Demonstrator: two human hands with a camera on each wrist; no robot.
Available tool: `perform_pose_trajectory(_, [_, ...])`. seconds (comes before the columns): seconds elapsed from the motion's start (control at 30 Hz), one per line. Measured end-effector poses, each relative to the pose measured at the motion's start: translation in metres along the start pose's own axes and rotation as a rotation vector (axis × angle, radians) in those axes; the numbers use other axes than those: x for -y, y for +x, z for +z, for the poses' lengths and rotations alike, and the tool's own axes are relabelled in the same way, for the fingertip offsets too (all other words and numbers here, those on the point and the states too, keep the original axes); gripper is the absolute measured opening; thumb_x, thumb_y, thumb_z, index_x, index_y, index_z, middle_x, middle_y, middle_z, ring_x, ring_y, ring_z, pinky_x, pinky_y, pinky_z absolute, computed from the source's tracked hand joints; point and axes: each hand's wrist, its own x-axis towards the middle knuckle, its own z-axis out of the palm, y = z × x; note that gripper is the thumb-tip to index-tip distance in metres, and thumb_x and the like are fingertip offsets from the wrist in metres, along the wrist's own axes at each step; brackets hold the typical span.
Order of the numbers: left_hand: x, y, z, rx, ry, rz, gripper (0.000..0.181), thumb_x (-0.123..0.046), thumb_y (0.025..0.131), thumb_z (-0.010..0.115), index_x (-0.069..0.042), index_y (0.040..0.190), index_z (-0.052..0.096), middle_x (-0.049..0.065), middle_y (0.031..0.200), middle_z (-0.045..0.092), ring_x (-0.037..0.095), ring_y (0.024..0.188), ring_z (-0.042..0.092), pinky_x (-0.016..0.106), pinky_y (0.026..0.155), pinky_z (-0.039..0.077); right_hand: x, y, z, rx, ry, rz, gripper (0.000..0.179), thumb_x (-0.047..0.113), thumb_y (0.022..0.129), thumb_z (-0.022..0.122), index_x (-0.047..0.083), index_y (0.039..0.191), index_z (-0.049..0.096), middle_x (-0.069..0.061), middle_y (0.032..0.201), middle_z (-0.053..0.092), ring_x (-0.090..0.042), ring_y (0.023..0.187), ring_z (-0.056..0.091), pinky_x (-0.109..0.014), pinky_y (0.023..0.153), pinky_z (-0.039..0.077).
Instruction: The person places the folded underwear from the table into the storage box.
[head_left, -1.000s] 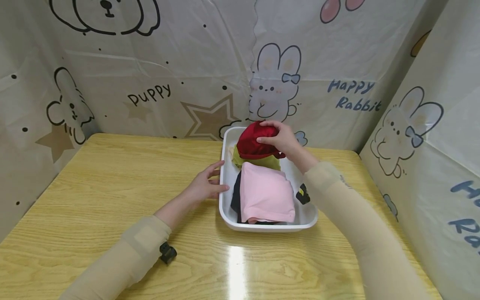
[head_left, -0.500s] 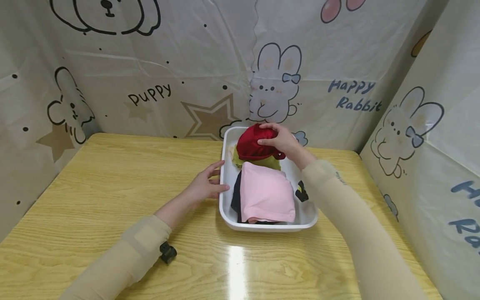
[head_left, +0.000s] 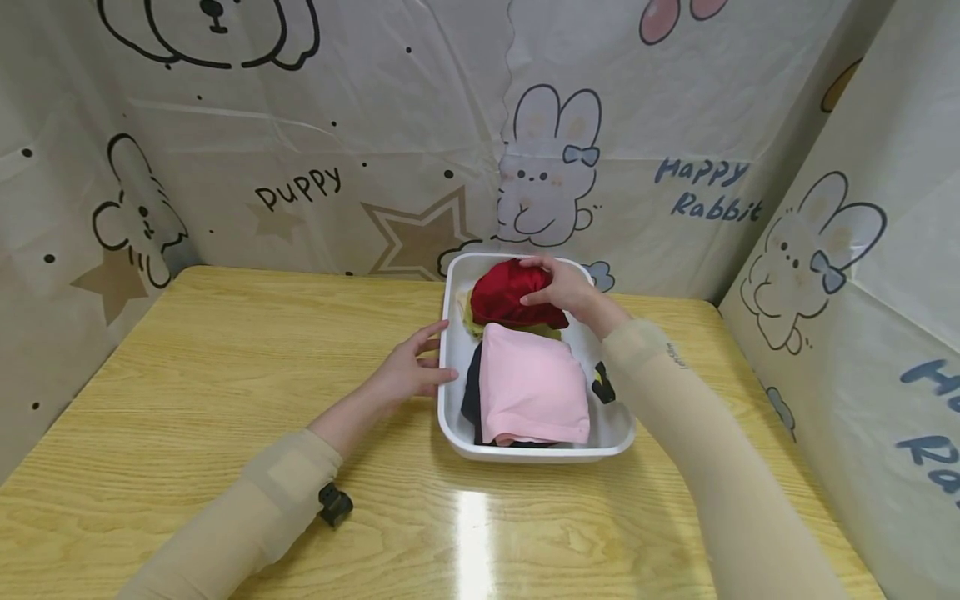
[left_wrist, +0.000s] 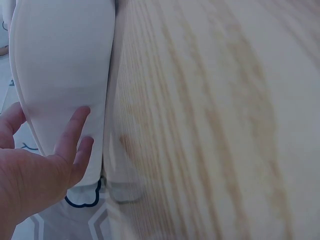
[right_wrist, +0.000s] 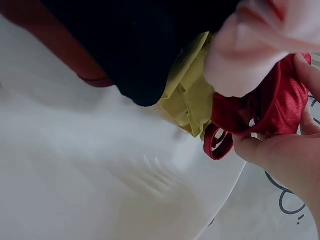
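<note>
In the head view a white plastic tray (head_left: pixel 536 455) stands on the table with folded clothes inside. My right hand (head_left: pixel 566 287) grips a shiny red bra (head_left: pixel 498 296) at the tray's far end, thumb and fingers on either side of it. The right wrist view shows the bra's thin strap (right_wrist: pixel 219 146) looped beside a yellow-green garment (right_wrist: pixel 187 102), which lies under the bra. Against the tray's left wall my left hand (head_left: pixel 405 371) rests with spread fingers. Seen from the left wrist, its fingertips (left_wrist: pixel 82 112) touch the outer white wall.
A folded pink garment (head_left: pixel 534 387) fills the tray's near half, over dark cloth (head_left: pixel 471 396). The wooden table (head_left: pixel 247 367) extends to the left. A printed curtain (head_left: pixel 405 125) hangs behind and along both sides.
My right hand has lowered the red bra a little onto the yellow-green garment and toward me, covering more of it. The left hand stays on the tray's side.
</note>
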Motion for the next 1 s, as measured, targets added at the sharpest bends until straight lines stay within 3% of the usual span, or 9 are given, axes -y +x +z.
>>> perform_pose_trajectory(0.17, [0.000, 0.000, 0.000, 0.000, 0.000, 0.000, 0.081, 0.000, 0.084, 0.068, -0.023, 0.149, 0.026, 0.017, 0.143, 0.037, 0.036, 0.123, 0.049, 0.040, 0.076, 0.057, -0.004, 0.000, 0.001, 0.012, -0.074, -0.025, 0.065, 0.006, 0.077, 0.076, 0.017, 0.135, 0.048, -0.012, 0.141, 0.044, -0.028, 0.127, 0.039, -0.042, 0.109, 0.033])
perform_pose_trajectory(0.37, [0.001, 0.001, 0.000, -0.003, 0.002, -0.003, 0.082, 0.000, 0.084, 0.069, -0.024, 0.149, 0.026, 0.017, 0.144, 0.036, 0.036, 0.123, 0.049, 0.040, 0.077, 0.057, -0.010, 0.001, 0.002, 0.069, -0.066, -0.069, 0.070, 0.001, 0.077, 0.074, 0.011, 0.138, 0.042, -0.014, 0.142, 0.041, -0.030, 0.128, 0.039, -0.042, 0.109, 0.031])
perform_pose_trajectory(0.73, [0.001, 0.001, 0.000, -0.003, 0.006, -0.005, 0.081, -0.001, 0.084, 0.068, -0.024, 0.149, 0.026, 0.017, 0.145, 0.036, 0.036, 0.124, 0.048, 0.040, 0.077, 0.057, -0.013, -0.001, 0.002, 0.111, -0.181, -0.098, 0.078, 0.003, 0.077, 0.074, 0.010, 0.143, 0.034, -0.016, 0.146, 0.034, -0.033, 0.132, 0.032, -0.046, 0.112, 0.027])
perform_pose_trajectory(0.9, [0.000, 0.001, 0.000, -0.002, 0.001, 0.005, 0.081, 0.000, 0.084, 0.068, -0.024, 0.150, 0.026, 0.017, 0.145, 0.036, 0.036, 0.124, 0.048, 0.040, 0.076, 0.057, -0.013, -0.003, 0.000, 0.111, -0.157, -0.129, 0.078, 0.004, 0.077, 0.074, 0.007, 0.144, 0.032, -0.018, 0.146, 0.034, -0.033, 0.133, 0.032, -0.045, 0.112, 0.026])
perform_pose_trajectory(1.0, [0.001, 0.001, 0.000, -0.004, 0.001, 0.005, 0.081, 0.000, 0.084, 0.068, -0.024, 0.149, 0.026, 0.017, 0.144, 0.036, 0.036, 0.124, 0.048, 0.040, 0.076, 0.057, -0.014, -0.006, -0.004, 0.121, -0.115, -0.123, 0.076, 0.006, 0.079, 0.073, 0.008, 0.144, 0.032, -0.020, 0.142, 0.038, -0.033, 0.129, 0.036, -0.045, 0.108, 0.033])
